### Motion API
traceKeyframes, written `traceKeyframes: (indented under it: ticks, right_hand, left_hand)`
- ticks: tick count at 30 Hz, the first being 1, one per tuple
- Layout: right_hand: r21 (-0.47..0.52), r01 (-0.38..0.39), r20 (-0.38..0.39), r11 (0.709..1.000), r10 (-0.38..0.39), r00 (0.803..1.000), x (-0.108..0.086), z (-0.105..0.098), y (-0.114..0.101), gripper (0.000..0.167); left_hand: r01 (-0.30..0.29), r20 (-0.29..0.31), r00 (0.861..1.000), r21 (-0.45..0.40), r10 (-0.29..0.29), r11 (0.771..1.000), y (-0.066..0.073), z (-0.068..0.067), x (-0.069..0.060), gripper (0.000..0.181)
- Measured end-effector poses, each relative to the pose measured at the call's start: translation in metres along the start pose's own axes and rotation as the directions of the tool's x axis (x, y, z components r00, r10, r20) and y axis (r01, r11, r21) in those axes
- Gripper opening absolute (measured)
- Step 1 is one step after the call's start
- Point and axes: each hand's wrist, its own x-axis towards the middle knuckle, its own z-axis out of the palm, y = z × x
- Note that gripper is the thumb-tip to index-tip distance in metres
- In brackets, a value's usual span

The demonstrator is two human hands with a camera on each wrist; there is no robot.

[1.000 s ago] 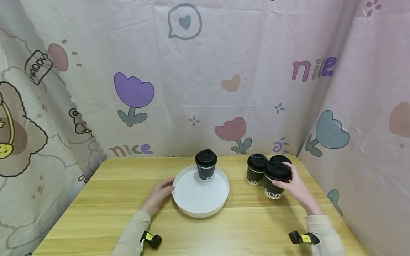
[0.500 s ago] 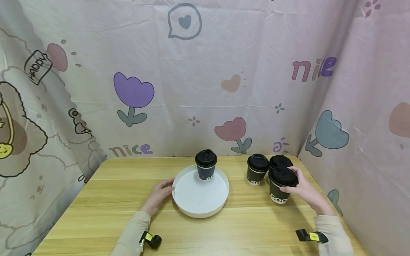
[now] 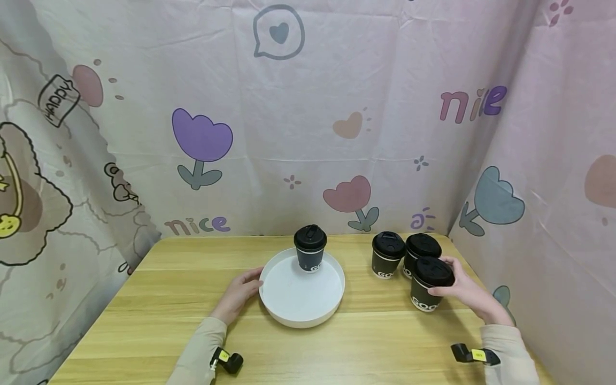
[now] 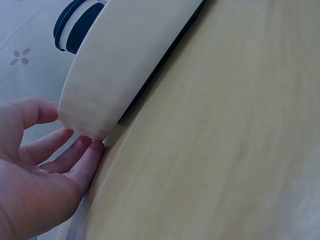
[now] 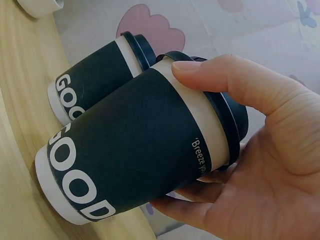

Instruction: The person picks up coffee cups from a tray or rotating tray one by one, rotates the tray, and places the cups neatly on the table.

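My right hand grips a black paper coffee cup near its lid, thumb on one side and fingers on the other. White "GOOD" lettering runs round its foot; I cannot tell whether the base touches the table. Just behind it stands a second lidded cup, partly hidden, and a third cup is to the left. At mid-table my left hand rests its fingertips on the side of a round white tray. A smaller black lidded cup stands upright near the tray's far rim.
The wooden table ends at a patterned curtain behind, with more curtain along the right side. A small camera is strapped to each wrist, one on the left sleeve and one on the right sleeve.
My right hand has drawn the gripped cup right and toward me, apart from the left-hand cup, showing more of the cup behind. The left hand, tray and small cup stay put.
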Motion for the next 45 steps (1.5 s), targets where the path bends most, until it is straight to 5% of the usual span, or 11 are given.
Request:
traceKeyframes:
  ticks: [24, 45]
  right_hand:
    - [0.06, 0.092, 0.009, 0.994, -0.093, 0.996, -0.004, -0.008, 0.013, 0.083]
    - [-0.024, 0.071, -0.041, 0.997, -0.072, 0.997, -0.014, -0.022, -0.014, 0.094]
  left_hand:
    - [-0.007, 0.007, 1.0, -0.001, 0.007, 1.0, -0.002, -0.001, -0.001, 0.052]
    - [0.005, 0.003, 1.0, -0.01, -0.005, 1.0, 0.001, 0.0, -0.001, 0.052]
